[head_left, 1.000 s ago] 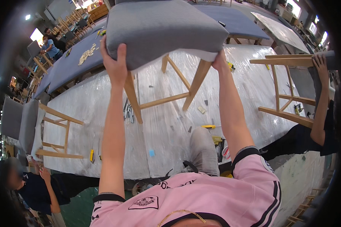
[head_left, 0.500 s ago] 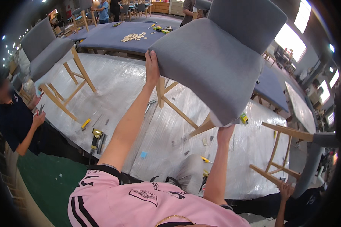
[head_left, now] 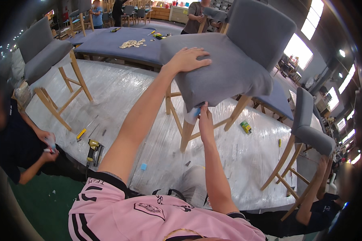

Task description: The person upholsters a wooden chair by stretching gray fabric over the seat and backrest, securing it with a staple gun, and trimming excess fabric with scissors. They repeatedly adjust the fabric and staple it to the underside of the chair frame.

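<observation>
A grey upholstered chair (head_left: 225,60) with wooden legs stands in front of me on a plastic-wrapped table. My left hand (head_left: 188,60) lies flat on top of the seat, its fingers spread. At the near corner of the seat, my right hand (head_left: 205,117) pinches the lower edge of the grey fabric cover (head_left: 217,94), thumb up. Just beside those fingers a whitish flap (head_left: 190,117) hangs below the cover, with a small bit of blue showing. The fabric is loose and creased around this corner. What lies under the cover is hidden.
The plastic-covered table (head_left: 120,92) bears a nail gun (head_left: 93,150), a yellow-handled screwdriver (head_left: 81,133), a green-yellow box (head_left: 245,127) and a blue square (head_left: 143,166). Co-workers stand left and right by other grey chairs (head_left: 48,52). Behind is a blue-topped table (head_left: 104,44) with wooden pieces.
The chair has turned and settled upright. My left hand went from gripping the seat's left corner to lying on top; my right hand shifted left. The right-hand co-worker's chair has been raised upright.
</observation>
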A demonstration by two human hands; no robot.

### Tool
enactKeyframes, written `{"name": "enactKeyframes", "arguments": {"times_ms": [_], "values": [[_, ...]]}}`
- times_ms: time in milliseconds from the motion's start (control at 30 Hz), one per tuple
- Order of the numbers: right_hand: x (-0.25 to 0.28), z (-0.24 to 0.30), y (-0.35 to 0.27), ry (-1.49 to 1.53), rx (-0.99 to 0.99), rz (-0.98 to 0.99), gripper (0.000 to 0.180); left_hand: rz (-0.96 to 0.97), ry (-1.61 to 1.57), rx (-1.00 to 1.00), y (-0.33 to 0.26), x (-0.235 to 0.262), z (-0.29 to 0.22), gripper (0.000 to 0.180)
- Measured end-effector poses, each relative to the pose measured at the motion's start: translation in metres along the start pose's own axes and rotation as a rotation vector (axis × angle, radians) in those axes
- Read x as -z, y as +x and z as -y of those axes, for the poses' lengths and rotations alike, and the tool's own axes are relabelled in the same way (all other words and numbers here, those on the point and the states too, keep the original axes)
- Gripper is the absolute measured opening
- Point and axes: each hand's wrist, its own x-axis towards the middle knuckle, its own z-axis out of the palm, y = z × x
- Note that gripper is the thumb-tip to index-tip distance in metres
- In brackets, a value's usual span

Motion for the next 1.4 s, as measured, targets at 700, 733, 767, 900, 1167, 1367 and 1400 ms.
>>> {"name": "enactKeyframes", "arguments": {"times_ms": [700,733,767,900,1167,1367,1400], "values": [[0.157,0.071,0.136,-0.906,0.667,-0.601,0.038,0.081,0.204,0.075,0.059,-0.055,-0.033,0.077],[0.152,0.064,0.144,-0.957,0.639,-0.644,0.037,0.075,0.202,0.092,0.054,-0.056,-0.041,0.078],[0.155,0.059,0.153,-0.969,0.636,-0.665,0.04,0.069,0.198,0.106,0.048,-0.06,-0.05,0.078],[0.149,0.062,0.159,-0.982,0.615,-0.684,0.036,-0.096,0.235,0.071,0.032,-0.071,-0.06,0.073],[0.157,0.047,0.144,-0.638,0.881,-0.826,0.024,-0.214,0.342,-0.036,0.018,-0.07,-0.062,0.068],[0.225,-0.037,0.109,0.291,0.321,-1.138,0.073,-0.184,0.275,-0.018,0.021,-0.072,-0.063,0.071],[0.246,-0.052,0.102,0.452,0.226,-0.991,0.082,-0.179,0.281,-0.022,0.023,-0.075,-0.066,0.071]]}}
